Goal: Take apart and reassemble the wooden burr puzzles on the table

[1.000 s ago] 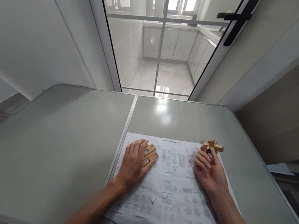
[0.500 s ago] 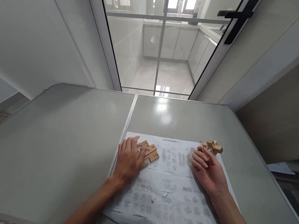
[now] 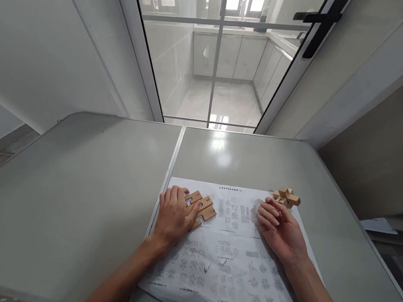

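Note:
My left hand rests on the paper, its fingers curled over several flat notched wooden puzzle pieces. Black numerals mark their faces, with a "2" readable on one; the hand covers their left ends. On the right side of the paper my right hand lies palm inward, its fingers loosely bent and nothing visible in them. Just beyond its fingertips sits an interlocked wooden burr puzzle, partly hidden by the hand. Under both hands is a printed instruction sheet with small diagrams.
The grey-green folding table has a light metal seam left of the sheet. A glass door with a black handle stands behind its far edge. Dark shelving is at the right.
The flat wooden pieces under my left hand have shifted slightly to the right and show a little more. The fingers of my left hand curl a bit more. My right hand has barely moved.

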Demonstrator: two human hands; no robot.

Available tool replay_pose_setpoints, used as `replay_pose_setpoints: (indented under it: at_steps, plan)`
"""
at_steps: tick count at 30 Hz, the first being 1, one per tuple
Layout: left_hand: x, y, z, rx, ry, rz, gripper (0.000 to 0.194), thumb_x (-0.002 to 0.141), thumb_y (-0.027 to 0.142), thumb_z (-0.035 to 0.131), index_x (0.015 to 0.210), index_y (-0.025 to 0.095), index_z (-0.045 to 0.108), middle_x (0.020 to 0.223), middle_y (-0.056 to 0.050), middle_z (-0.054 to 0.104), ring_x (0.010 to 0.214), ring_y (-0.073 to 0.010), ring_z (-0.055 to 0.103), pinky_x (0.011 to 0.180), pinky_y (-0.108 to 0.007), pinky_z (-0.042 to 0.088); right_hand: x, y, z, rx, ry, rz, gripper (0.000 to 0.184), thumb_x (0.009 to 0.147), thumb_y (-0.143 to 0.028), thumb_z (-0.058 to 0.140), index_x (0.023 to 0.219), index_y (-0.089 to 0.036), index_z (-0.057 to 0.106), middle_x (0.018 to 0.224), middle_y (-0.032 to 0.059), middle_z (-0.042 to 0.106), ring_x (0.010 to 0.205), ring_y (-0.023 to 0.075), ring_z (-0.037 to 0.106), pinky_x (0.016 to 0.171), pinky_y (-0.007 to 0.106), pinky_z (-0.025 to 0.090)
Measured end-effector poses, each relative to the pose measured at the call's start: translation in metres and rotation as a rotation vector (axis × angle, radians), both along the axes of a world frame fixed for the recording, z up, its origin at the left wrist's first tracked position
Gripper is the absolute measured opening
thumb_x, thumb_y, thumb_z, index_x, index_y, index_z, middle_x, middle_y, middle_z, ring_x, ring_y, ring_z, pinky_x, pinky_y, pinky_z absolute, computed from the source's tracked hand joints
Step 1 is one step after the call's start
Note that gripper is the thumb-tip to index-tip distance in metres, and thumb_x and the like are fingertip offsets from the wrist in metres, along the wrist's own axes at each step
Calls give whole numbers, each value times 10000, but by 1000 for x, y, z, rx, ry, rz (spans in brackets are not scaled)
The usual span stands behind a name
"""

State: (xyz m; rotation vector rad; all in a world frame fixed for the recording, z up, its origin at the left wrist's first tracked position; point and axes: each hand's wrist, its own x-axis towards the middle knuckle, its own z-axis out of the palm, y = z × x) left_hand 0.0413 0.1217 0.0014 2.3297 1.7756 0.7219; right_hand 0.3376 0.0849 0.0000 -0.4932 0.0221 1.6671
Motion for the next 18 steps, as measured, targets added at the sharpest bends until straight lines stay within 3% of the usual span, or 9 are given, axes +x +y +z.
replay_pose_setpoints:
  at_steps: [18]
  plan:
    - [1, -2, 6, -73, 54, -49, 216, 1022, 385, 618, 919, 196, 606, 1001, -88, 640, 970, -284, 592, 927, -468, 446, -2, -1, 2, -19, -2, 9, 201, 949, -51, 648, 982, -212, 533, 659, -93, 483, 455, 68, 492, 399, 187, 490]
